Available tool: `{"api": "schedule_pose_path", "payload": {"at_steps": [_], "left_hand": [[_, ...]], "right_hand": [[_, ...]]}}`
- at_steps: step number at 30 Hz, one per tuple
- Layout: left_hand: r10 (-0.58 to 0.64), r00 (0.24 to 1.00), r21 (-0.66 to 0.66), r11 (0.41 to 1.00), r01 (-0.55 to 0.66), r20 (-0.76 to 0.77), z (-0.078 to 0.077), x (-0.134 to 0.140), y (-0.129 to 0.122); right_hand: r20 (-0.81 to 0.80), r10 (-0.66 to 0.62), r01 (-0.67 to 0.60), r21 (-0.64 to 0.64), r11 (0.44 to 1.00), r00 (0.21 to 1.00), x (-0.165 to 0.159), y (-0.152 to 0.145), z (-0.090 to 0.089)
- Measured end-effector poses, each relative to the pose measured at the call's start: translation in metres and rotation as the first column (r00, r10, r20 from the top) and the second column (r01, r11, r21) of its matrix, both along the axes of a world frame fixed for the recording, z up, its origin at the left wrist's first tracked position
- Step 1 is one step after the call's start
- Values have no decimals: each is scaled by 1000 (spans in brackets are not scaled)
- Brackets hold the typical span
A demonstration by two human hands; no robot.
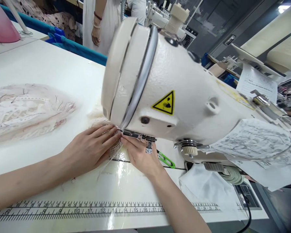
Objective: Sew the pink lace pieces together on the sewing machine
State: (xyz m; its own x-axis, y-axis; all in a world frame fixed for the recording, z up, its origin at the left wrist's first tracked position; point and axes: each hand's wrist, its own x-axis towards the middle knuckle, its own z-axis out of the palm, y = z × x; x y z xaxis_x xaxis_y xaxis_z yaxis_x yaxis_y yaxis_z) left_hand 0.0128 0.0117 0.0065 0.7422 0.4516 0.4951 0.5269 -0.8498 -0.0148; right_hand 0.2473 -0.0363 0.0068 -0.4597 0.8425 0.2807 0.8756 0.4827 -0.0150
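A white sewing machine (184,84) spans the view, its needle area low at the left end of the head. My left hand (92,145) lies left of the needle, its fingers together and closed on a pale lace fabric (115,149). From the right, my right hand (142,157) reaches under the machine head, its fingertips meeting the same lace close to the presser foot. Metal parts in front partly cover those fingers. Most of the lace is hidden behind my left hand and the machine. Green thread snips (167,159) lie just right of my right hand.
A sheer lace piece (26,111) with loose threads lies on the table's left. A printed ruler (87,210) runs along the front edge. White cloth (208,184) lies at right, below papers (257,142) on the machine. Another person (99,26) stands behind the table.
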Motion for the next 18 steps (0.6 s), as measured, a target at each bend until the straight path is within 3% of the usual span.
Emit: {"api": "schedule_pose_path", "payload": {"at_steps": [14,18], "left_hand": [[44,996,-9,999,-45,-72,-2,-2,-1],[58,995,36,998,-55,-84,1,-1,-2]], "right_hand": [[-17,35,-33,76,997,999,-7,7,-1],[-60,99,-92,111,990,993,-6,10,4]]}}
